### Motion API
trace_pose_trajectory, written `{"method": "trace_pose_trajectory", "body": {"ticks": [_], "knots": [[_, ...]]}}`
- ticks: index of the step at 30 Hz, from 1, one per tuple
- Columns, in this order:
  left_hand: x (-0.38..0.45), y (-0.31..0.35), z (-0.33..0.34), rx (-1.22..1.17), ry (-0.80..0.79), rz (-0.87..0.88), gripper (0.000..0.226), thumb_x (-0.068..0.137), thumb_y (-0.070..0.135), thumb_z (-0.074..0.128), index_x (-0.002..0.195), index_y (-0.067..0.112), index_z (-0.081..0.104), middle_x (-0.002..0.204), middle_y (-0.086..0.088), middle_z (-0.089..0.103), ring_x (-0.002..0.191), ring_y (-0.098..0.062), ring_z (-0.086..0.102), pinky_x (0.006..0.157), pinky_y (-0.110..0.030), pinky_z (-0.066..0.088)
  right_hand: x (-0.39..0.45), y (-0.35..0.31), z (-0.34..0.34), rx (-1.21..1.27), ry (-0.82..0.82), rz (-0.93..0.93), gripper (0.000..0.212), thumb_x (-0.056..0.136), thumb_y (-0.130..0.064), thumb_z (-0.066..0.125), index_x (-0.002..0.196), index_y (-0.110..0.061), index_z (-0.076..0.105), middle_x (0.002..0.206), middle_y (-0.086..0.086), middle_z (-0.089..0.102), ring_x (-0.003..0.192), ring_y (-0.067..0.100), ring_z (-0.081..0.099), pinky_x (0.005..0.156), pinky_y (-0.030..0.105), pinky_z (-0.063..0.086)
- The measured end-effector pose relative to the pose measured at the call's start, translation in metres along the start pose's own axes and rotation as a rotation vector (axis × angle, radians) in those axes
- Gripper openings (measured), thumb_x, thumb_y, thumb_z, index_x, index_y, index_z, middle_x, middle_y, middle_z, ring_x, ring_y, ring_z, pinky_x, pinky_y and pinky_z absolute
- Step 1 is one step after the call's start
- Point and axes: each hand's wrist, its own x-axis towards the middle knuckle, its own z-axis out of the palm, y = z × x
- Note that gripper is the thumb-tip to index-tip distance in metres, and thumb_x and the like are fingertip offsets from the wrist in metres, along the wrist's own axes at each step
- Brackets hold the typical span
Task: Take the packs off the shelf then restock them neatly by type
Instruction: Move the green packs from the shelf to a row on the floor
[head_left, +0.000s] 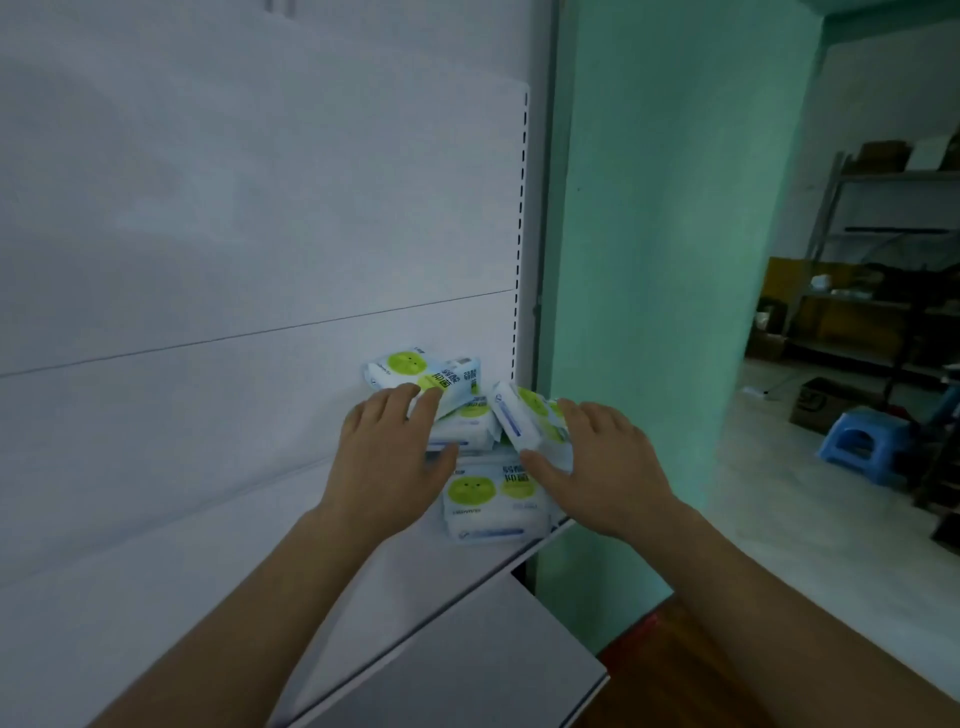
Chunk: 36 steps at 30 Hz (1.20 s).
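Two bare hands reach into a loose heap of white-and-green packs piled at the right end of the white shelf. Left hand has its fingers curled over the edge of the top pack, which leans against the back panel. Right hand pinches a tilted pack between thumb and fingers. One more pack lies flat near the shelf's front edge. Off right, a blue stool stands on the floor.
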Motion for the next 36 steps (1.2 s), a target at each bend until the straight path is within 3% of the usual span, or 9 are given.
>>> {"method": "trace_pose_trajectory", "body": {"ticks": [4, 9, 14, 19, 24, 27, 29, 33, 36], "knots": [[0.021, -0.014, 0.008, 0.063, 0.004, -0.043, 0.061, 0.080, 0.033, 0.044, 0.135, 0.009, 0.056, 0.131, -0.013, 0.059, 0.117, -0.037, 0.057, 0.097, -0.051, 0.047, 0.043, 0.009, 0.017, 0.013, -0.137, 0.049, 0.095, 0.087, -0.083, 0.018, 0.154, -0.016, 0.026, 0.154, 0.016, 0.038, 0.141, 0.033, 0.034, 0.115, 0.047, 0.030], [0.053, -0.041, 0.012, 0.121, -0.031, -0.047, 0.072, 0.072, 0.030, 0.043, 0.142, 0.012, 0.048, 0.141, -0.014, 0.052, 0.125, -0.038, 0.052, 0.101, -0.053, 0.044, 0.073, 0.005, 0.037, 0.060, -0.236, 0.020, 0.090, 0.086, -0.082, 0.033, 0.151, -0.020, 0.031, 0.144, 0.013, 0.050, 0.130, 0.033, 0.046, 0.109, 0.045, 0.037], [0.094, -0.064, 0.012, 0.161, -0.343, -0.004, 0.089, 0.075, 0.042, 0.047, 0.158, 0.027, 0.018, 0.165, 0.000, 0.016, 0.151, -0.024, 0.013, 0.120, -0.048, 0.019, 0.083, 0.009, 0.047, 0.159, -0.174, -0.069, 0.074, 0.089, -0.061, 0.052, 0.150, -0.026, 0.030, 0.131, 0.007, 0.052, 0.115, 0.026, 0.053, 0.098, 0.041, 0.046], [0.124, -0.075, 0.017, 0.218, -0.587, 0.110, 0.092, 0.082, 0.056, 0.064, 0.157, 0.036, 0.014, 0.166, 0.005, 0.008, 0.147, -0.025, 0.017, 0.110, -0.047, 0.034, 0.098, 0.013, 0.039, 0.222, -0.101, -0.255, 0.072, 0.086, -0.044, 0.061, 0.151, -0.029, 0.032, 0.138, 0.000, 0.043, 0.119, 0.024, 0.052, 0.098, 0.040, 0.045], [0.140, -0.079, 0.027, 0.286, -0.604, 0.137, 0.108, 0.069, 0.078, 0.064, 0.156, 0.036, 0.015, 0.154, 0.006, 0.032, 0.133, -0.024, 0.036, 0.108, -0.042, 0.038, 0.113, 0.014, 0.038, 0.215, -0.241, -0.366, 0.077, 0.085, -0.037, 0.066, 0.153, -0.032, 0.030, 0.150, -0.003, 0.031, 0.135, 0.022, 0.034, 0.113, 0.041, 0.033], [0.147, -0.076, 0.031, 0.278, -0.602, 0.164, 0.101, 0.066, 0.082, 0.064, 0.148, 0.035, 0.030, 0.128, 0.003, 0.043, 0.119, -0.022, 0.040, 0.096, -0.039, 0.043, 0.118, 0.014, 0.037, 0.304, -0.296, -0.302, 0.078, 0.085, -0.069, 0.056, 0.152, -0.040, 0.031, 0.156, -0.005, 0.025, 0.142, 0.017, 0.030, 0.118, 0.040, 0.030], [0.148, -0.074, 0.032, 0.322, -0.575, 0.205, 0.092, 0.066, 0.084, 0.060, 0.139, 0.032, 0.040, 0.123, 0.001, 0.043, 0.118, -0.021, 0.035, 0.089, -0.037, 0.042, 0.124, 0.012, 0.034, 0.307, -0.288, -0.285, 0.077, 0.084, -0.078, 0.047, 0.150, -0.040, 0.035, 0.159, -0.004, 0.025, 0.143, 0.017, 0.030, 0.118, 0.041, 0.031], [0.145, -0.072, 0.034, 0.250, -0.600, 0.174, 0.091, 0.065, 0.081, 0.065, 0.133, 0.025, 0.042, 0.128, 0.004, 0.046, 0.120, -0.018, 0.037, 0.097, -0.040, 0.045, 0.134, 0.004, 0.030, 0.245, -0.272, -0.349, 0.072, 0.089, -0.061, 0.062, 0.149, -0.031, 0.035, 0.149, -0.004, 0.041, 0.134, 0.017, 0.038, 0.111, 0.039, 0.037], [0.140, -0.071, 0.032, 0.153, -0.588, 0.125, 0.087, 0.065, 0.074, 0.072, 0.131, 0.027, 0.039, 0.123, 0.006, 0.050, 0.115, -0.016, 0.043, 0.093, -0.039, 0.047, 0.141, 0.004, 0.031, 0.219, -0.270, -0.366, 0.082, 0.084, -0.062, 0.066, 0.151, -0.030, 0.031, 0.149, -0.004, 0.042, 0.135, 0.018, 0.036, 0.110, 0.039, 0.037]]}}
